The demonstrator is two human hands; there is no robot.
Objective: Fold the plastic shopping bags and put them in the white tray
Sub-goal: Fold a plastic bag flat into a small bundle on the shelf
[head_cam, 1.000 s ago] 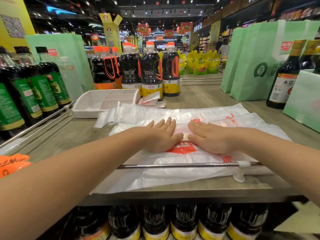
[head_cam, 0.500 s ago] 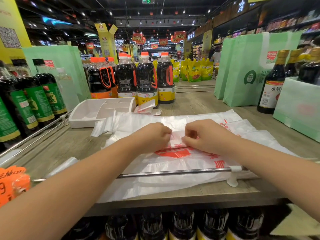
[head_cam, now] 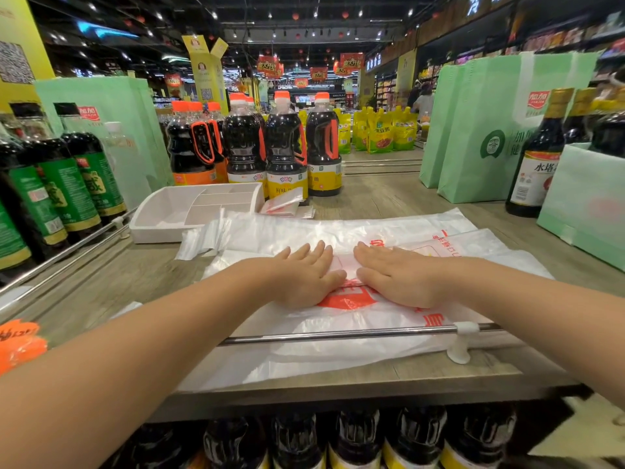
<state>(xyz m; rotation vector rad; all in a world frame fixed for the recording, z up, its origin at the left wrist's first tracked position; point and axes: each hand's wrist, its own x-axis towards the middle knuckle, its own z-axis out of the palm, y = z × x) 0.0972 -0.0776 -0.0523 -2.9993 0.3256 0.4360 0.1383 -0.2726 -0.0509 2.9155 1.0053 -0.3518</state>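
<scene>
A white plastic shopping bag with red print (head_cam: 338, 319) lies flat on the wooden shelf top in front of me. My left hand (head_cam: 304, 275) and my right hand (head_cam: 395, 275) press on it side by side, fingers straight, palms down. Another white bag (head_cam: 338, 228) lies spread behind it. The white tray (head_cam: 162, 231) with several compartments stands at the back left. A small folded bag (head_cam: 284, 206) lies just right of the tray.
Dark sauce bottles (head_cam: 284, 147) stand behind the tray, more bottles with green labels (head_cam: 67, 184) at the left. Green paper bags (head_cam: 480, 130) and a bottle (head_cam: 537, 164) stand at the right. A metal rail (head_cam: 338, 335) runs along the shelf's front edge over the bag.
Half a second ago both hands were curled, pinching the bag's middle. Now the fingers are straight and the palms lie flat on the bag.
</scene>
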